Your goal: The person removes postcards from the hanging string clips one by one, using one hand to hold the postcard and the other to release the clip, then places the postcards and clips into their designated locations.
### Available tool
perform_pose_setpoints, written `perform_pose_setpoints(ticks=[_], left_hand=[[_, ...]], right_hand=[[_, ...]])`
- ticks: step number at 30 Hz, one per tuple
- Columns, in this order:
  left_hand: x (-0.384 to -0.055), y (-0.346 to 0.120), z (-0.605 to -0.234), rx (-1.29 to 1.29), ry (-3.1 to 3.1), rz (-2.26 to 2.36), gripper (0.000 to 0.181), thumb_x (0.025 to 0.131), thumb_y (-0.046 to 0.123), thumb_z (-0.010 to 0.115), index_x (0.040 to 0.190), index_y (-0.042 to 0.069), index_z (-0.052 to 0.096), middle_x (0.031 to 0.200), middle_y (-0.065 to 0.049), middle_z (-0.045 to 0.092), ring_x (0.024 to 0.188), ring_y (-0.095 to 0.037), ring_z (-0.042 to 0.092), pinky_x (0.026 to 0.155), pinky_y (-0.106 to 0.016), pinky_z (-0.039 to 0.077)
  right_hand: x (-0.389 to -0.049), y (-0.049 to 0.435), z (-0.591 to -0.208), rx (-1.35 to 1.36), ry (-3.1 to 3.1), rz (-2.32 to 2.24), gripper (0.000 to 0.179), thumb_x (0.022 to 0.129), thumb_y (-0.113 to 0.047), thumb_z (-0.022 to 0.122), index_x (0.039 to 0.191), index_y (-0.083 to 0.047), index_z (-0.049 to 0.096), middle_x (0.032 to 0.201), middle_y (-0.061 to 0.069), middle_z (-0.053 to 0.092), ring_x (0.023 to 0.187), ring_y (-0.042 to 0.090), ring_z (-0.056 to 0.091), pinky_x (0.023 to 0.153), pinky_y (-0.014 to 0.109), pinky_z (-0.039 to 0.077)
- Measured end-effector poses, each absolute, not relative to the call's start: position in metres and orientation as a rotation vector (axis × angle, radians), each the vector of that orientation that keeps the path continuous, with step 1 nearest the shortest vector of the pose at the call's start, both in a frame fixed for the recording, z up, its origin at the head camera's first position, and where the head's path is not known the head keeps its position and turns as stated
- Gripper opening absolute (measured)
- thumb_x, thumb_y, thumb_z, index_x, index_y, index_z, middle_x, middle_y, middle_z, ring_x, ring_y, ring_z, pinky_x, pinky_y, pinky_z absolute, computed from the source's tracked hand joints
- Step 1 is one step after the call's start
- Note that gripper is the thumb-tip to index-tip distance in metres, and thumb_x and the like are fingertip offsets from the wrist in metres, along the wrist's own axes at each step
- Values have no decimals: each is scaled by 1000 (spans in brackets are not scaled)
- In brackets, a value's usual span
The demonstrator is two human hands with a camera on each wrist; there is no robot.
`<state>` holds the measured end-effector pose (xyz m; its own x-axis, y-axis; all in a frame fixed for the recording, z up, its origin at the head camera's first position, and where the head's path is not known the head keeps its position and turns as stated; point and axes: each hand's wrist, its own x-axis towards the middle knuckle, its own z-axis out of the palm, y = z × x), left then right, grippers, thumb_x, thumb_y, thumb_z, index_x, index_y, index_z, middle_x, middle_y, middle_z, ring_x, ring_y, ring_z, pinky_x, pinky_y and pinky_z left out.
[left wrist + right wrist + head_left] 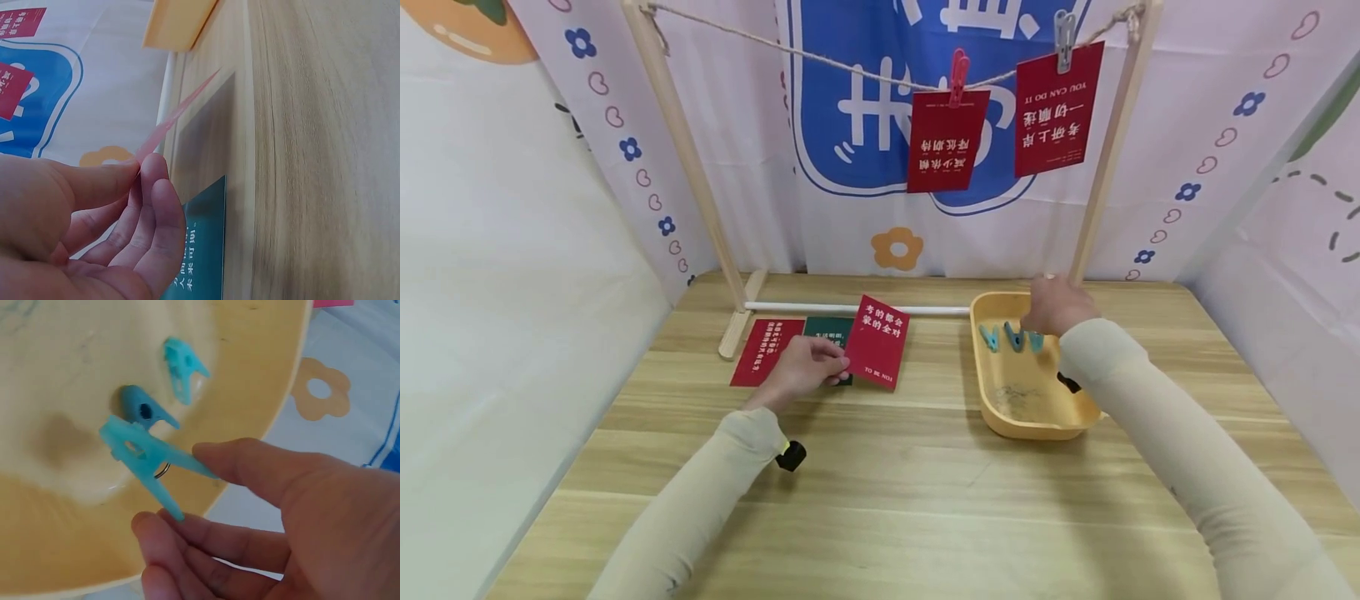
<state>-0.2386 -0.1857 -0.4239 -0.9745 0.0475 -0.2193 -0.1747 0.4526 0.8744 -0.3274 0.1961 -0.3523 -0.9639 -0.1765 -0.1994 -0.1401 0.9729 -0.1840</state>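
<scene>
My left hand (801,367) pinches a red card (877,342) by its edge between thumb and fingers. The card is tilted above the table, seen nearly edge-on in the left wrist view. Under this hand lie a second red card (762,354) and a dark green card (206,244), both partly covered. Over the yellow basin (1037,432), my right hand (1060,304) pinches a turquoise clothespin (140,453) by its two handles, thumb on one and fingers on the other. A darker blue clothespin (140,406) and another turquoise clothespin (182,365) lie in the basin beside it.
A rope (820,58) spans two wooden posts (688,158). From it hang one red card (947,150) on a pink clothespin (958,75) and another red card (1058,117) on a grey clothespin (1064,40). A white bar (805,308) runs along the table's back.
</scene>
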Motion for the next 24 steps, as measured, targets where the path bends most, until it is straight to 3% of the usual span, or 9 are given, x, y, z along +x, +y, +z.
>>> perform_pose_setpoints(ticks=[5, 12, 17, 20, 24], left_hand=[[-238, -183, -427, -113, 2486, 1536, 20, 103, 14, 69, 118, 1, 73, 104, -14, 78, 92, -22, 75, 88, -34, 65], [-237, -180, -427, -134, 2484, 1532, 20, 103, 16, 70, 117, 2, 74, 104, -13, 79, 92, -21, 75, 88, -33, 65], [-236, -179, -428, -159, 2474, 1533, 20, 103, 16, 70, 117, 2, 74, 104, -12, 79, 91, -19, 75, 88, -32, 65], [-237, -180, -430, -162, 2484, 1525, 20, 103, 16, 70, 116, 2, 74, 103, -13, 79, 90, -19, 75, 88, -32, 65], [-238, -178, -432, -144, 2549, 1457, 19, 103, 19, 71, 112, 3, 76, 99, -12, 80, 87, -20, 75, 83, -30, 64]], right_hand=[[-328, 197, -358, -202, 2926, -186, 34, 93, -24, 75, 109, 6, 68, 118, 30, 66, 74, 29, 61, 58, 37, 54], [-333, 198, -368, -116, 2923, -139, 35, 94, -22, 72, 112, 8, 68, 112, 30, 68, 72, 28, 62, 62, 42, 58], [-335, 192, -376, -65, 2913, -111, 42, 98, -21, 68, 126, 9, 60, 123, 35, 64, 88, 39, 67, 77, 54, 62], [-335, 187, -379, -31, 2916, -107, 38, 99, -16, 61, 127, 9, 59, 124, 34, 64, 98, 44, 68, 83, 56, 61], [-334, 183, -381, -3, 2924, -91, 29, 98, -10, 58, 120, 8, 63, 113, 29, 69, 93, 40, 68, 81, 52, 60]])
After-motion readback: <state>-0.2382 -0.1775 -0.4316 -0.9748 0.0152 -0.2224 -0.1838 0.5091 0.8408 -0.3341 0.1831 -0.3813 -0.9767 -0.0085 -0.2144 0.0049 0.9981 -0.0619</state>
